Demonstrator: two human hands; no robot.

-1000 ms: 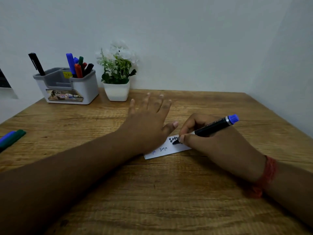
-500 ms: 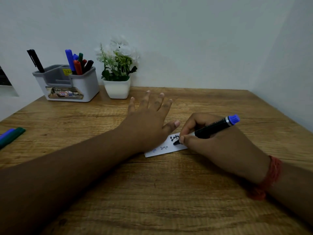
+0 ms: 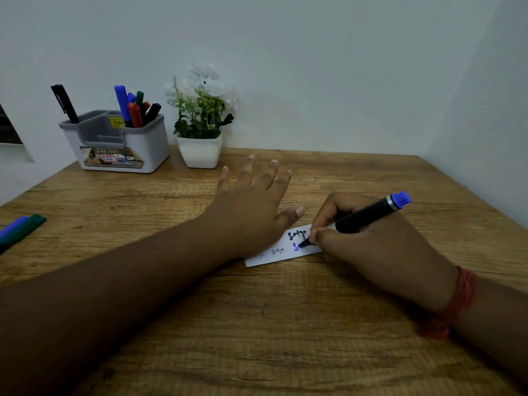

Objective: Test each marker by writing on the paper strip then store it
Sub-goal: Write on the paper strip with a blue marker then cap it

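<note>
Your right hand [image 3: 380, 252] pinches a black marker [image 3: 368, 215], its tip touching the paper strip [image 3: 283, 252] where blue ink starts below a black word, while your left hand [image 3: 251, 212] lies flat with fingers spread, pinning the strip's left part to the table [image 3: 257, 324]. At the back left, the organizer [image 3: 120, 141] holds blue, red, green and black markers [image 3: 134, 107] in its right compartment and one black pen [image 3: 64, 102] at its left end, just beside a potted plant [image 3: 201, 118]. Two more markers [image 3: 20, 230], blue and green, lie together at the table's left edge.
</note>
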